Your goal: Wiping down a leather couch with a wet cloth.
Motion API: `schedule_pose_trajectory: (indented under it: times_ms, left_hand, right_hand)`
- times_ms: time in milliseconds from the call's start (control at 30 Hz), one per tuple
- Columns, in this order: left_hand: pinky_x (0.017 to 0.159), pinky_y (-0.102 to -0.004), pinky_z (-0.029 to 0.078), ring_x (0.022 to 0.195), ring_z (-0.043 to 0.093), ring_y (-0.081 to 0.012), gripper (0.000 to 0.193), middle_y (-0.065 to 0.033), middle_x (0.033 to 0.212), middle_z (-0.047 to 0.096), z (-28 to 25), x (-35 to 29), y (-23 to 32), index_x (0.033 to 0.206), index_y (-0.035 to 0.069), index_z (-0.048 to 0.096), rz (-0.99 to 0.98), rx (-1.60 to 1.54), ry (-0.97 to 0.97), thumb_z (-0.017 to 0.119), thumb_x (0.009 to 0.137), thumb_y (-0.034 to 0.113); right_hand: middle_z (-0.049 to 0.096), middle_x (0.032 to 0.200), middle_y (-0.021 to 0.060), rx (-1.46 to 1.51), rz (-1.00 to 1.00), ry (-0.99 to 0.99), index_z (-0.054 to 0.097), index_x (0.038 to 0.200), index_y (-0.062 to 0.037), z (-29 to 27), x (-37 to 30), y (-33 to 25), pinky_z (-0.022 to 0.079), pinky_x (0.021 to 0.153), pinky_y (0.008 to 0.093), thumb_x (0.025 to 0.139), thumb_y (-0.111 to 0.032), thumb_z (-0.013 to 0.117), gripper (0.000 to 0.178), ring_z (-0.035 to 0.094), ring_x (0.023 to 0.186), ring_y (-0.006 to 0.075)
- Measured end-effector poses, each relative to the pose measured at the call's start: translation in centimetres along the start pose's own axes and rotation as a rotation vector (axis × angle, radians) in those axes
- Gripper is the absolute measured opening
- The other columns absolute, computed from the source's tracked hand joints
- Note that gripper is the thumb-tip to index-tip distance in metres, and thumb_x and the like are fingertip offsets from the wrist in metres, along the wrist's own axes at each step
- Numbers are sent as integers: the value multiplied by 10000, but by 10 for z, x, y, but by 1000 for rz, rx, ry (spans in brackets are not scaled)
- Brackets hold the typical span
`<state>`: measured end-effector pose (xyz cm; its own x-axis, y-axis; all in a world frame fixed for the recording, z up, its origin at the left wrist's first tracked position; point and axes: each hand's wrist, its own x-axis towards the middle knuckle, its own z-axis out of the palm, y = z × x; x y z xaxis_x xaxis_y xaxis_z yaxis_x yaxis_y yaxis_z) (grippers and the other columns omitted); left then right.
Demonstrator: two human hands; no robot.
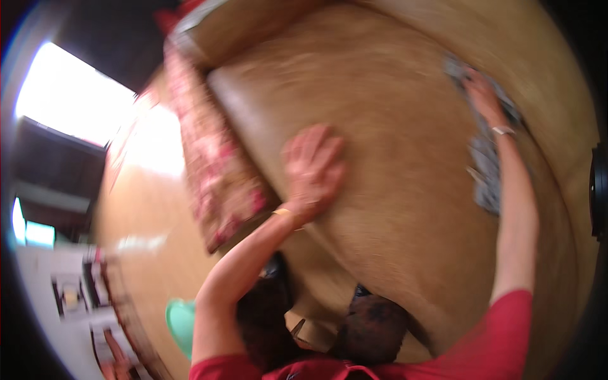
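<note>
A wide tan sofa (392,145) with a leather-like surface fills the middle of the view. My left hand (313,168) lies flat on its seat near the front edge, fingers spread, holding nothing. Over at the far right, my right hand (484,95) is on a crumpled grey cloth (487,171) at the crease between seat and backrest. Part of the cloth trails back beside my wrist and forearm. Motion blur softens the fingers of that hand.
A red-and-cream patterned cloth (212,164) covers something low beside the sofa's left end. A mint-green plastic item (181,323) stands on the shiny tan floor (142,221). A bright window or screen (69,92) is at upper left. My knees (373,329) are at the sofa's front.
</note>
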<state>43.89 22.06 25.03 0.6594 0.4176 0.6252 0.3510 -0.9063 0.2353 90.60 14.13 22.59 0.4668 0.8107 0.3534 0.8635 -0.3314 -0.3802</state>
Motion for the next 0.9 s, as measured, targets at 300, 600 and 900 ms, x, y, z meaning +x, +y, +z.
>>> schedule_pose_trajectory:
  times_ms: [300, 600, 900]
  left_hand:
    - [1054, -439, 251, 1234, 415, -338, 366, -157, 1284, 509, 5, 3, 2, 1154, 39, 591, -25, 57, -49, 491, 836, 189]
    - [1079, -426, 199, 1276, 375, -302, 389, -147, 1337, 465, 20, 3, 3, 1206, 43, 556, -49, 49, -119, 482, 860, 204]
    - [1080, -430, 191, 1281, 367, -308, 395, -151, 1348, 453, 11, 7, -1, 1203, 29, 552, -54, 70, -90, 486, 846, 184]
  right_hand:
    - [397, 1404, 121, -332, 183, -35, 353, 1384, -112, -105, -146, 53, 280, 1068, 368, 922, -452, 374, 574, 349, 1307, 272]
    - [306, 1452, 173, -375, 772, -115, 343, 1368, 21, -157, -221, 119, 195, 1111, 372, 908, -555, 289, 739, 277, 1352, 292]
    - [446, 1301, 211, -419, 724, -48, 443, 1267, 25, -106, -155, 34, 301, 945, 585, 874, -591, 351, 736, 372, 1244, 354]
